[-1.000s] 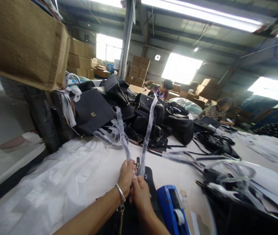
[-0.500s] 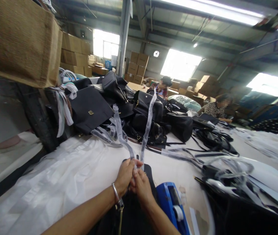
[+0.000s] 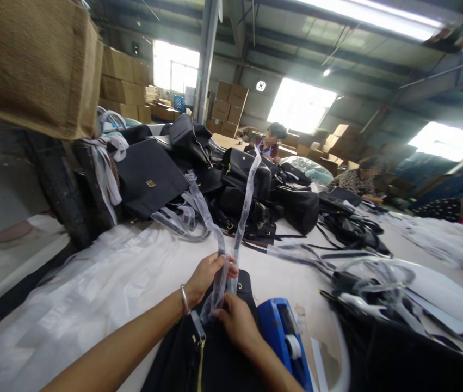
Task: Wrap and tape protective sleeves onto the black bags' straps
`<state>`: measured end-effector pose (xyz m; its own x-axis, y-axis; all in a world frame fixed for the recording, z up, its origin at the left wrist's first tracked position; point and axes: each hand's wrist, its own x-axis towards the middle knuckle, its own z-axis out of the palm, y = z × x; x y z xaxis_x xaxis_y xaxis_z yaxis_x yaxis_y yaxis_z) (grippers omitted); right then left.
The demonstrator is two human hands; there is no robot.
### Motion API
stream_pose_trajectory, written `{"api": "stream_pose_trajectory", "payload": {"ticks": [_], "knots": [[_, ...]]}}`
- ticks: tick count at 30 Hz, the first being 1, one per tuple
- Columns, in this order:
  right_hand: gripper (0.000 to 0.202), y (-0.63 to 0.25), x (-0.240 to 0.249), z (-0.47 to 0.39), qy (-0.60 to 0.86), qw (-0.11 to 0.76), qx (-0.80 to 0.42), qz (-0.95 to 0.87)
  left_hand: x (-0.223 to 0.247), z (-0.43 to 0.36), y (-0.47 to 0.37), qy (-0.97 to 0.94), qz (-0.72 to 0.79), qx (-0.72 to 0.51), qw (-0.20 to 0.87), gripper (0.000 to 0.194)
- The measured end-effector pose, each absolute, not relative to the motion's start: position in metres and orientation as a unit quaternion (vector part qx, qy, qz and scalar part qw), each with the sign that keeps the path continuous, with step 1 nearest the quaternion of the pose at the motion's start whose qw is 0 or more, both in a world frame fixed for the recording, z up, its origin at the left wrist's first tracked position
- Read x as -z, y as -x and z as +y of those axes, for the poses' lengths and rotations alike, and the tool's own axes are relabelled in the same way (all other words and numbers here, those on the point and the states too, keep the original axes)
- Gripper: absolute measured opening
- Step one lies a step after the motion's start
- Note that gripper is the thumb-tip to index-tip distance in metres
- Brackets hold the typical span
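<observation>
A black bag (image 3: 215,354) with a gold zip lies in front of me on the white table. Above its top edge, long straps (image 3: 246,204) in clear plastic wrap stick up and bend away. My left hand (image 3: 215,272), with a silver bangle at the wrist, has its fingers closed round the wrapped straps. Lower and to the right, my right hand (image 3: 235,321) pinches the lower part of the plastic wrap close to the bag; its fingertips are partly hidden.
A blue tape dispenser (image 3: 284,337) stands right of the bag. White sheets (image 3: 76,305) spread at the left. Black bags (image 3: 153,174) are heaped behind, and wrapped straps (image 3: 378,277) lie at the right. Several people sit farther back.
My hands, which were together at the straps, have moved apart. The left is slightly higher and the right lower, and more plastic wrap shows between them.
</observation>
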<state>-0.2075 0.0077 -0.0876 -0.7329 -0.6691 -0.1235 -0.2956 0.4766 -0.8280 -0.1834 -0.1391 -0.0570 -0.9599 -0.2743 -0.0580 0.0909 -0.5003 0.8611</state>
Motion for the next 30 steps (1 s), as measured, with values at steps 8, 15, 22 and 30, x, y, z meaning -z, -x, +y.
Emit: {"api": "stream_pose_trajectory", "payload": {"ticks": [8, 15, 22, 30], "knots": [[0.017, 0.221, 0.069, 0.008, 0.311, 0.226, 0.414, 0.825, 0.063, -0.145, 0.182, -0.099, -0.476, 0.864, 0.129, 0.034], [0.011, 0.205, 0.094, -0.004, 0.315, 0.231, 0.383, 0.837, 0.055, -0.138, 0.179, -0.096, -0.476, 0.865, 0.124, 0.031], [0.011, 0.206, 0.099, -0.003, 0.303, 0.210, 0.356, 0.859, 0.068, -0.141, 0.169, -0.133, -0.498, 0.848, 0.118, 0.031], [0.019, 0.214, 0.092, 0.006, 0.283, 0.335, 0.449, 0.778, 0.068, -0.140, 0.171, -0.148, -0.503, 0.842, 0.128, 0.030]]}}
